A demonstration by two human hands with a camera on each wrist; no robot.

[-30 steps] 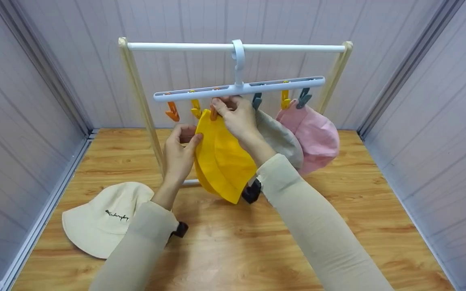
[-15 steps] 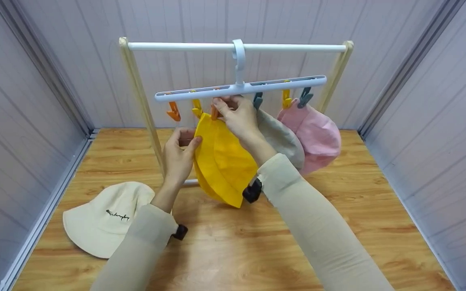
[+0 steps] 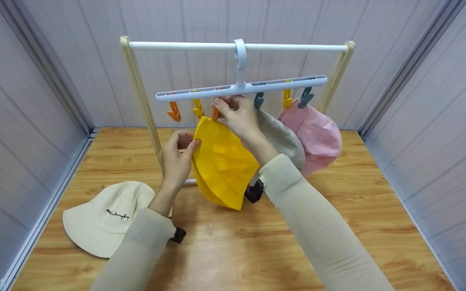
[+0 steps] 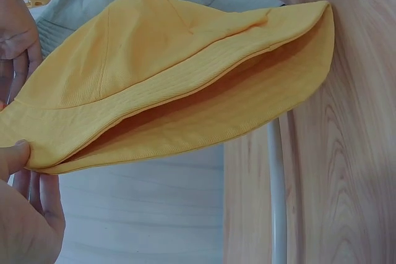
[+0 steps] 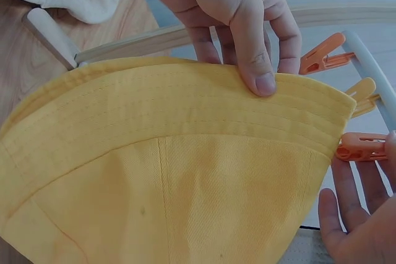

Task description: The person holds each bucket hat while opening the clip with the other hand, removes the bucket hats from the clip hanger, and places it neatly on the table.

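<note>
A yellow bucket hat [image 3: 227, 161] hangs sideways below a white clip hanger [image 3: 200, 93]. My left hand [image 3: 176, 159] pinches its brim, thumb on one face and fingers behind, as the left wrist view also shows. With my right hand [image 3: 239, 117] I pinch an orange clip [image 5: 362, 146] under the hanger. The clip's tip meets the hat's edge in the right wrist view; whether it bites the cloth I cannot tell. To the right, a grey hat [image 3: 279, 137] hangs behind my right wrist, and a pink hat [image 3: 316, 135] hangs from a yellow clip and a dark clip [image 3: 306, 98].
A cream bucket hat [image 3: 107, 218] with dark lettering lies on the wooden floor [image 3: 233, 258] at left, partly behind my left sleeve. Another orange clip [image 3: 174, 112] and a yellow clip [image 3: 198, 108] dangle at the hanger's left. A wood-and-white rack [image 3: 176, 46] carries the hanger.
The yellow hat and my left hand have sunk slightly, so the hat's upper corner sits lower against the orange clip. My right hand has kept its pinch on that clip.
</note>
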